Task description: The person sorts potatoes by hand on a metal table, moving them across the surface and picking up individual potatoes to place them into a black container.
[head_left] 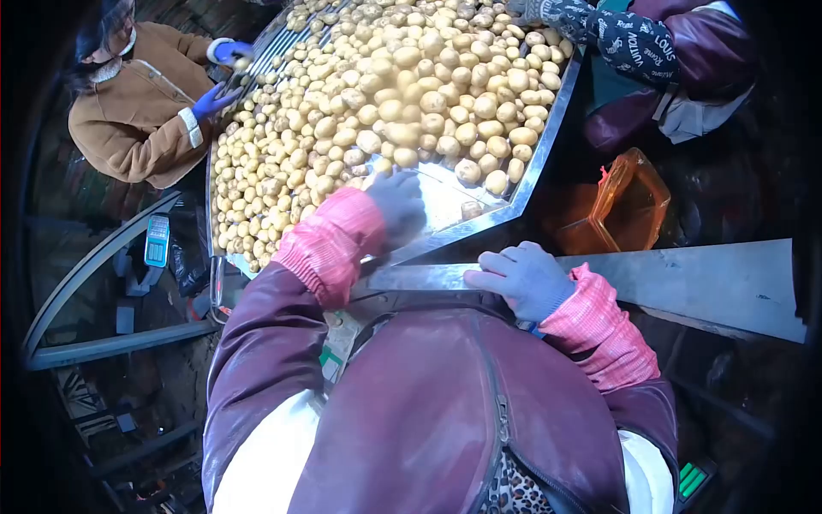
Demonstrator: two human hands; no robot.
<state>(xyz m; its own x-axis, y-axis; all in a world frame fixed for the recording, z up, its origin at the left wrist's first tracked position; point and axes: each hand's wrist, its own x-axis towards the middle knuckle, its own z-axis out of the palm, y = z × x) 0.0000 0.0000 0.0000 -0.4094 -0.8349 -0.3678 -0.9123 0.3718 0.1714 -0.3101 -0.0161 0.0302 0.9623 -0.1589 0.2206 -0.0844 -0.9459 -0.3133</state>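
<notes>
Many pale yellow potatoes [342, 128] cover a metal sorting table [445, 201] in front of me. My left hand [398, 204], in a grey glove, reaches over the near edge of the table beside the closest potatoes. Motion smears its fingers, so whether it grips a potato cannot be made out. My right hand [524, 278], also in a grey glove, rests at the flat metal rail [685, 276] near my body. Its fingers are stretched and slightly apart, with nothing visible in them. Pink sleeve covers reach both wrists.
At the upper left, a person in a brown jacket [154, 103] has purple-gloved hands at the potatoes. Another person's dark patterned sleeve [629, 43] reaches in at the upper right. An orange container [629, 206] stands beside the table. A curved metal frame [103, 257] is at left.
</notes>
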